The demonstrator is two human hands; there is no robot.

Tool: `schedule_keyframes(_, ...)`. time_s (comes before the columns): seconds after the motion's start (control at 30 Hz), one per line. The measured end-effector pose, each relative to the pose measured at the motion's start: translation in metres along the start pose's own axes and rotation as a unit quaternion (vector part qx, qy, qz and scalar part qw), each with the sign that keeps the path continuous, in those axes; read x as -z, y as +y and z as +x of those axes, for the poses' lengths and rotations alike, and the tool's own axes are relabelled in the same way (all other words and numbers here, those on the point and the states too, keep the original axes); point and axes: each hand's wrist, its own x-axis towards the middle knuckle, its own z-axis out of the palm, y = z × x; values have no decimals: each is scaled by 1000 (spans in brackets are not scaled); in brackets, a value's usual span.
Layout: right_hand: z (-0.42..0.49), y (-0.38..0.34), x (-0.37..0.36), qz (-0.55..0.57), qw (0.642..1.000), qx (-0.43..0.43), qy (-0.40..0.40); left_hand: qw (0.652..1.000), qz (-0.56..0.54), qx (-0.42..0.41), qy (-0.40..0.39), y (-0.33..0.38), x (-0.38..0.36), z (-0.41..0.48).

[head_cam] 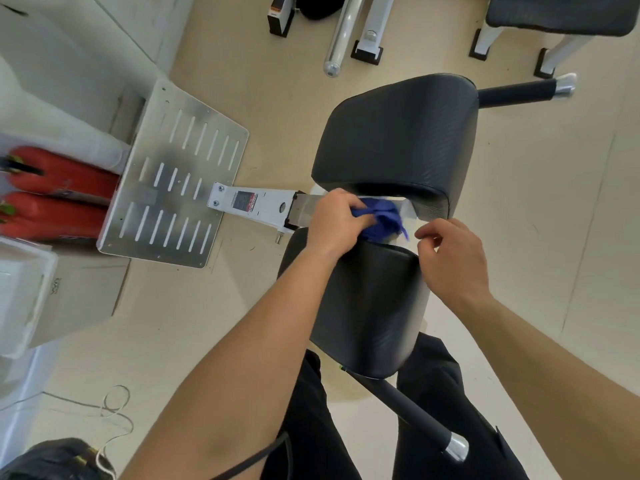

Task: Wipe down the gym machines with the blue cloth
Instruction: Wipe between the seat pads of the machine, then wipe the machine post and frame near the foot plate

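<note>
A gym machine with two black pads stands below me: a far pad [398, 133] and a near pad [370, 306], split by a gap over a white and silver frame [263, 206]. My left hand [336, 220] is shut on the bunched blue cloth [384, 218], pressing it into that gap. Just to the right, my right hand [450, 261] hovers at the near pad's edge with thumb and fingers curled close together, holding nothing that I can see.
A slotted metal footplate [173, 178] lies left of the frame. Two red cylinders [55, 192] and white boxes [24, 289] sit at the far left. Black handles [516, 93] stick out from the machine. Other machine legs [367, 46] stand at the top. My black trouser legs straddle the near pad.
</note>
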Motion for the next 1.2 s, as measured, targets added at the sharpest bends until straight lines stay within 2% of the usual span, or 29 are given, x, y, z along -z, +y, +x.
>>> schedule_keyframes(0.1,1,-1,-1,13,1000,7,-2,995,40,83,34,-18,8,12)
schedule_keyframes(0.17,4,-3,-2,19,1000,22,-1,992,40,118,22,-23,12,18)
schedule_keyframes(0.23,7,-4,-1,27,999,29,4,995,43,93,-4,-13,11,20)
schedule_keyframes(0.4,7,-7,2,28,999,38,23,998,56,-30,-30,19,4,12)
schedule_keyframes(0.53,4,-18,-3,29,999,22,37,998,56,8,-35,5,10,22)
schedule_keyframes(0.63,-5,-33,-2,14,999,6,38,992,117,36,-38,-8,21,19)
schedule_keyframes(0.73,-30,-52,2,-10,999,-17,44,995,87,47,-6,-23,46,-2)
schedule_keyframes(0.87,-73,-84,-5,11,998,-34,46,999,28,33,10,-29,87,-36)
schedule_keyframes(1.03,-111,-121,-18,64,998,-8,8,998,22,-30,-48,-32,129,-69)
schedule_keyframes(1.2,-129,-141,-18,31,999,41,1,991,27,-78,-107,-31,153,-106)
